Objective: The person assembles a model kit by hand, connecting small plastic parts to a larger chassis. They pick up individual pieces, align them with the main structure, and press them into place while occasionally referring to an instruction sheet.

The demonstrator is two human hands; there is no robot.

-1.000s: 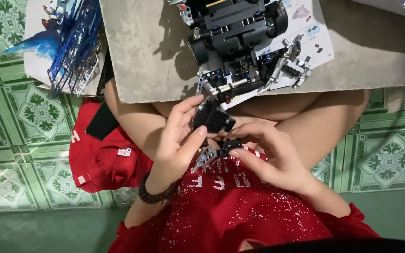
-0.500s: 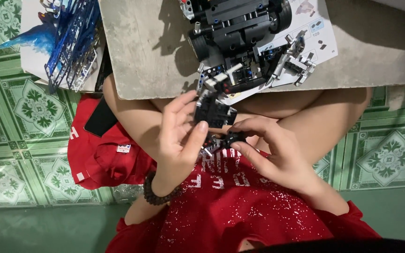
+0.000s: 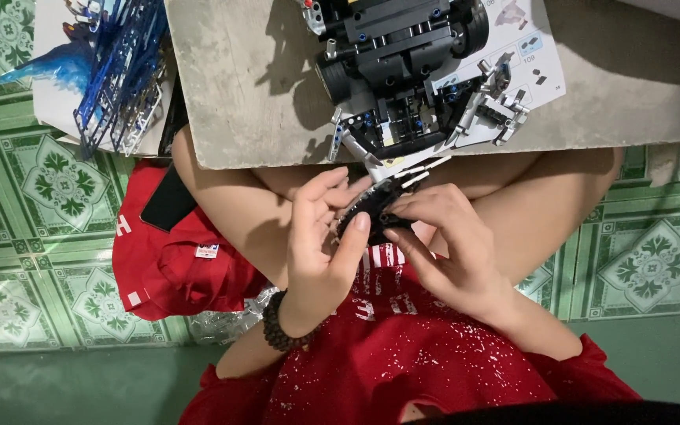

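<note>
Pinching a small black block assembly from both sides, the left hand and the right hand meet at the centre of the frame, just below the table's near edge. The piece is dark, with pale pins sticking out at its upper right; finer detail is hidden by the fingers. Above it, on the grey table, stands a black toy car on a printed instruction sheet. At upper left, blue plastic parts lie on a white sheet. Green patterned floor tiles lie at both sides, and a red cloth lies left of the knee.
</note>
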